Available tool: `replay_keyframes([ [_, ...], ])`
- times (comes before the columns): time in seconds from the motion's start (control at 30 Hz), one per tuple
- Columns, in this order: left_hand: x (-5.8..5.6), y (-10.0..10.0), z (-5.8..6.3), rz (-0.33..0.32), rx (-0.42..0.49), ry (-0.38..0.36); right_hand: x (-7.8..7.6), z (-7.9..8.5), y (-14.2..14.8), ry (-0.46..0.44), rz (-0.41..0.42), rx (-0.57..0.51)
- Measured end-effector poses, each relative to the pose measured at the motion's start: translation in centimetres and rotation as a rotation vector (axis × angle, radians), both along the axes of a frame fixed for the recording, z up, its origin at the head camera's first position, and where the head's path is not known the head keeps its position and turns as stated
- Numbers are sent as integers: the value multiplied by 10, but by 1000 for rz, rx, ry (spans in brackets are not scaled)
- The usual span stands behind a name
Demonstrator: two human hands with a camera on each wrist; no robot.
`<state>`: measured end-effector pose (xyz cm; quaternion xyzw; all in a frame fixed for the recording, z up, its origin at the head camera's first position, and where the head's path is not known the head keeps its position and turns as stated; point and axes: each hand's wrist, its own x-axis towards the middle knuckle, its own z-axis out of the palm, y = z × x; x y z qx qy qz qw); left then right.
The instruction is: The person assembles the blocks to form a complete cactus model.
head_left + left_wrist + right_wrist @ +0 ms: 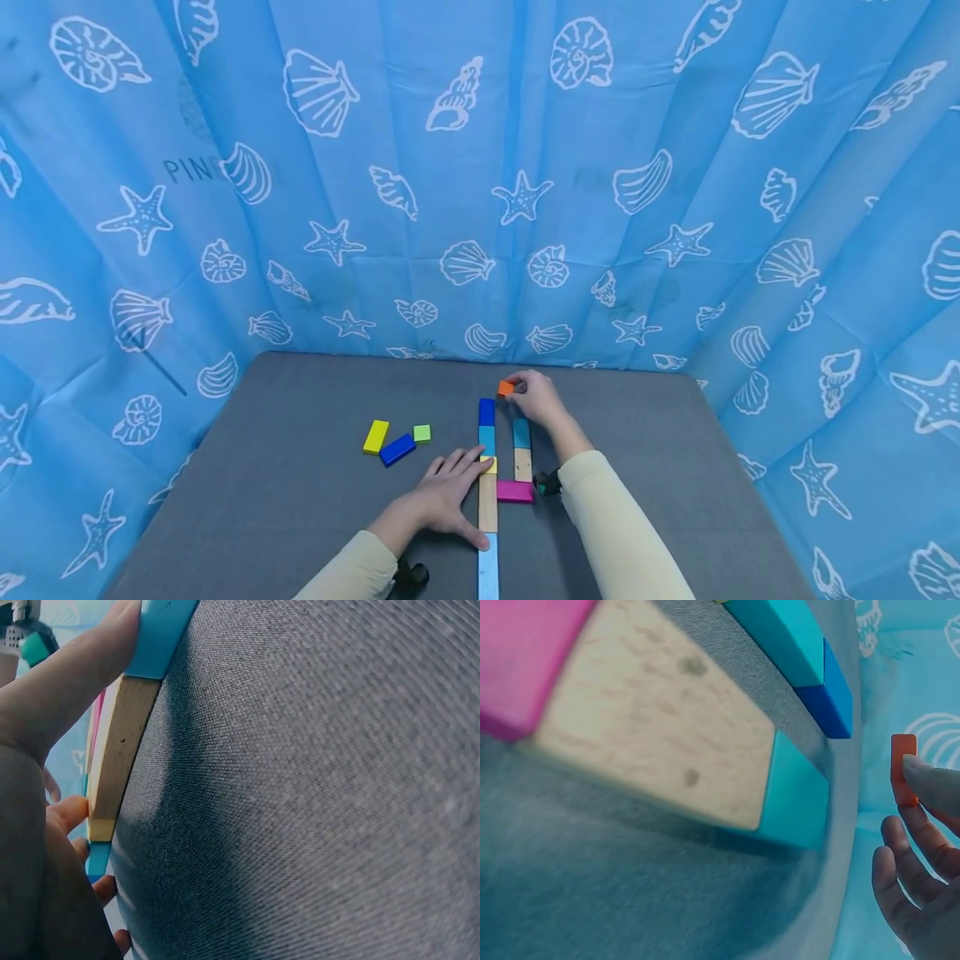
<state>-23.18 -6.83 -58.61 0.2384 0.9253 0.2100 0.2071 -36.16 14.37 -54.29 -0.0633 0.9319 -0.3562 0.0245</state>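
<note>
My right hand (pixel 538 398) pinches a small orange block (pixel 506 388) between thumb and fingers, beyond the far end of the rows. In the right wrist view the orange block (pixel 904 769) shows narrow side on, under the thumb. With fingers spread, my left hand (pixel 444 498) rests along the long row. Its thumb touches the light blue block (pixel 488 562), and its index finger reaches the small yellow block (pixel 488 465). Between these lies a wooden block (pixel 487 504); a teal block (pixel 487 437) and a dark blue block (pixel 487 412) continue the row away from me.
A magenta block (pixel 515 492) juts right from the long row. From it a shorter row runs away, a speckled wooden block (pixel 522 464) and a teal one (pixel 521 433). Loose yellow (pixel 376 437), blue (pixel 397 450) and green (pixel 422 433) blocks lie left on the grey table (pixel 300 433).
</note>
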Motion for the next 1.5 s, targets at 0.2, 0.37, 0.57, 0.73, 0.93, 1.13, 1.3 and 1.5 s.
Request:
replay_keyframes([
  [0.2, -1, 0, 0, -4, 4, 12, -12, 3, -12, -14, 41, 2],
  [0.37, 1, 1, 2, -1, -8, 12, -19, -2, -20, -54, 57, 7],
  [0.57, -1, -1, -2, -7, 2, 6, -23, -7, -25, -106, 64, 12],
  [0.73, -1, -1, -4, 0, 7, 4, -25, -11, -28, -123, 76, 47],
  [0.93, -1, 0, -3, -7, 2, 6, -24, -15, -27, -126, 110, 87],
  [1.13, 0, 0, -1, -6, -6, 15, -20, -7, -23, -94, 120, 29],
  [1.3, 0, 0, -1, -3, -11, 9, -8, 3, -18, -41, 112, 15],
  [1.5, 0, 1, -3, -10, -15, 22, 20, 12, -12, 35, 115, -1],
])
